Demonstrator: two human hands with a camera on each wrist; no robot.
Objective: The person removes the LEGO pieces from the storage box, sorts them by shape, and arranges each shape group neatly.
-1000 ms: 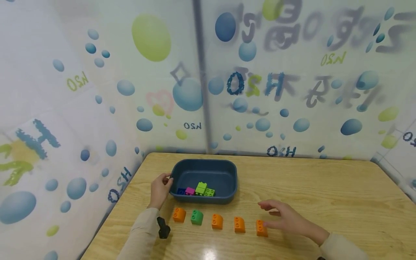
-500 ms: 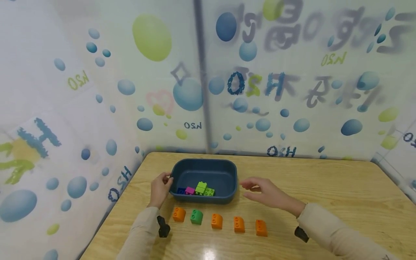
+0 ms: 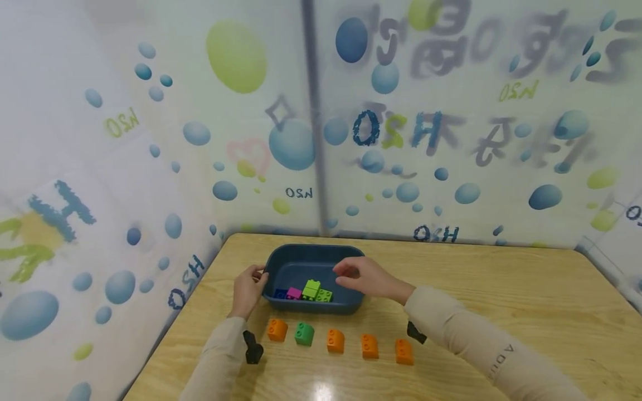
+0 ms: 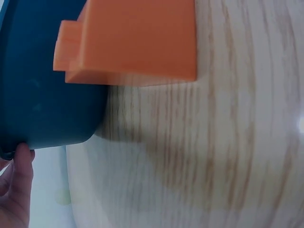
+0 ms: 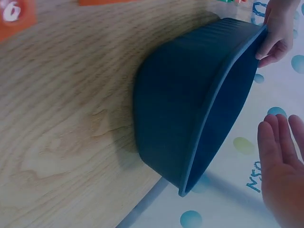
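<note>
Gripping tray [image 3: 313,307] at 9 o'clock rim with your left hand [image 3: 248,292]. Your right hand [image 3: 368,277] hovers over tray's 3 o'clock side, fingers loose, thumb apart, holding nothing. In tray, 8 to 6 o'clock: dark blue block [image 3: 280,294], pink block [image 3: 293,293], lime blocks [image 3: 311,290]. Outside, on table [image 3: 501,303], row across tray's 7 to 4 o'clock: orange block [image 3: 277,331], green block [image 3: 304,334], then three more orange blocks [image 3: 370,347]. Row blocks apart, studs showing.

Beyond the gripping left hand [image 3: 247,291], the curtain [image 3: 341,186] repeats "H2O" [image 3: 394,131], mirrored, amid illegible grey characters [image 3: 442,57]; right of that grip, the right sleeve [image 3: 476,340] reads "AD", its remaining print unclear.
</note>
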